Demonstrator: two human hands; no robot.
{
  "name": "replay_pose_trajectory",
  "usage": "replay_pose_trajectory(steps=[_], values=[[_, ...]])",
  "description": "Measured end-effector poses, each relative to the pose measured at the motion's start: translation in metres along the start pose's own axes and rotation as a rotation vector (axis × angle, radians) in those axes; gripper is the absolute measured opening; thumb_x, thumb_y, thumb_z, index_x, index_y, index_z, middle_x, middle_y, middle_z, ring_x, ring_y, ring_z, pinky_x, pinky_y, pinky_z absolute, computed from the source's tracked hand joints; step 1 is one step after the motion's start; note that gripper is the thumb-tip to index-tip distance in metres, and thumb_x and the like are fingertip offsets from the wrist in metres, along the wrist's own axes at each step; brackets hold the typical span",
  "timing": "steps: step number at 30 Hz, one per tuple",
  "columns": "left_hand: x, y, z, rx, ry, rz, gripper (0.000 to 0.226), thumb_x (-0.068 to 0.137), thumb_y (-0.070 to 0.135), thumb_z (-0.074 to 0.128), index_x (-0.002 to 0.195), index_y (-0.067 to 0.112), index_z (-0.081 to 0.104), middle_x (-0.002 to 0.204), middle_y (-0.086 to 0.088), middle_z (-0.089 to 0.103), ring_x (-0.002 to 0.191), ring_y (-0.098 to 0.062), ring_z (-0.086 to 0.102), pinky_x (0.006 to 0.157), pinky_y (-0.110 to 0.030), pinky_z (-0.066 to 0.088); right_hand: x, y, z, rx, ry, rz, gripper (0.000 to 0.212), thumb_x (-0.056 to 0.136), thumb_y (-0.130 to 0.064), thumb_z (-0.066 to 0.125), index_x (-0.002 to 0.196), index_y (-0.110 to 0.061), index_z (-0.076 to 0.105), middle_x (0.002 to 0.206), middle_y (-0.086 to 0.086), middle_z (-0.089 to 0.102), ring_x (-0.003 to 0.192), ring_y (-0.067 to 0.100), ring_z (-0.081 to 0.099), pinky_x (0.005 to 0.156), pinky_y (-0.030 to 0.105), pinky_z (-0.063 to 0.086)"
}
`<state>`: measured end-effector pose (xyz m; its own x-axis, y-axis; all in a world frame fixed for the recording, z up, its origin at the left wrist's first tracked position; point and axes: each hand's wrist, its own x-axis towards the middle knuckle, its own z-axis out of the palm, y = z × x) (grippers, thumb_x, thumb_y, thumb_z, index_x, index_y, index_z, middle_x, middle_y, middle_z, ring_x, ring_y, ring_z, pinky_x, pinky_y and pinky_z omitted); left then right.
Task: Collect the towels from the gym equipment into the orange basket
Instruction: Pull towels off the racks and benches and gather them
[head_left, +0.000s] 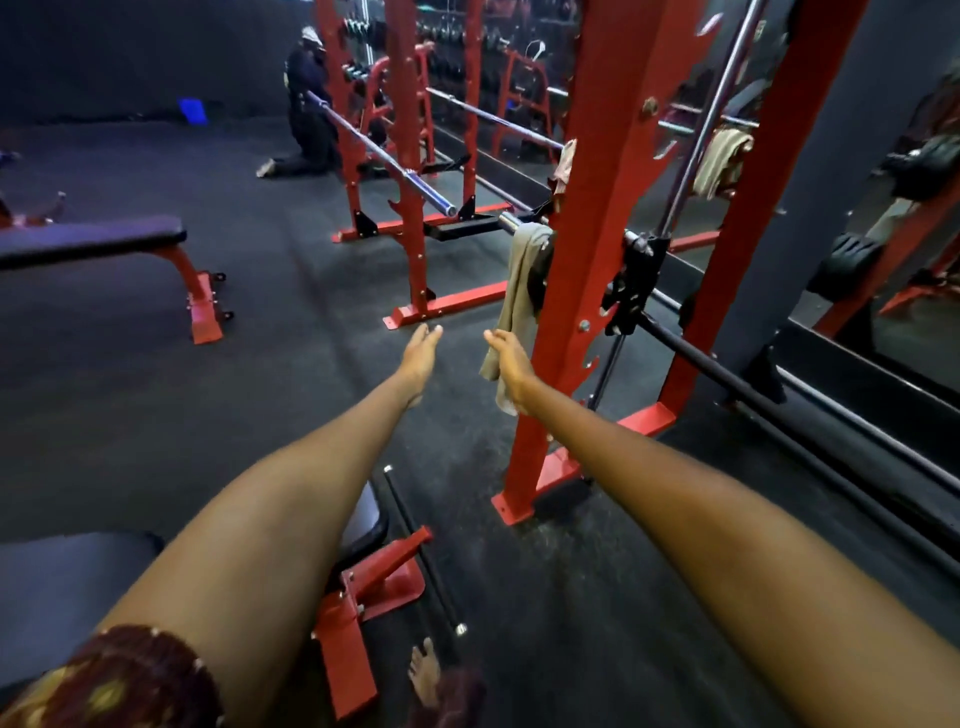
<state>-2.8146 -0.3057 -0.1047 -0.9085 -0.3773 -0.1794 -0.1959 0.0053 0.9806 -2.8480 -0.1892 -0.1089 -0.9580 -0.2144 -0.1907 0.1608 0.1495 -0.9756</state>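
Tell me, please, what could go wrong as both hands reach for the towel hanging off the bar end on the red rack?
1. The towel drapes over the bar end behind the red post; a sideways tug might snag it.
2. The thin black rod on the floor beside the bare foot could trip a step forward.
3. No basket is in view, so the towel may have to be carried.

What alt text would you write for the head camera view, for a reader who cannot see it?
Two bare arms reach toward a long beige cloth towel draped over a bar end on a red steel rack; the open right hand is at its lower edge, the open left hand beside it. No orange basket is visible.
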Motion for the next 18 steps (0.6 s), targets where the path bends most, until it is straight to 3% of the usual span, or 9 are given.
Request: replay_pose_trajectory(steps=[18], values=[[0.309,0.018,0.036,0.044,-0.042,-0.13,0.052,0.102,0.025,0.036,0.15,0.008,0.022,0.158,-0.004,0.021,0.145,-0.017,0.019,0.115,-0.027,0.015,0.315,-0.024,0.037,-0.012,0.092,0.153,0.054,0.099,-0.031,0.044,0.146,-0.009,0.028,0.152,0.01,0.03,0.138,0.025,0.033,0.111,0.037,0.027]])
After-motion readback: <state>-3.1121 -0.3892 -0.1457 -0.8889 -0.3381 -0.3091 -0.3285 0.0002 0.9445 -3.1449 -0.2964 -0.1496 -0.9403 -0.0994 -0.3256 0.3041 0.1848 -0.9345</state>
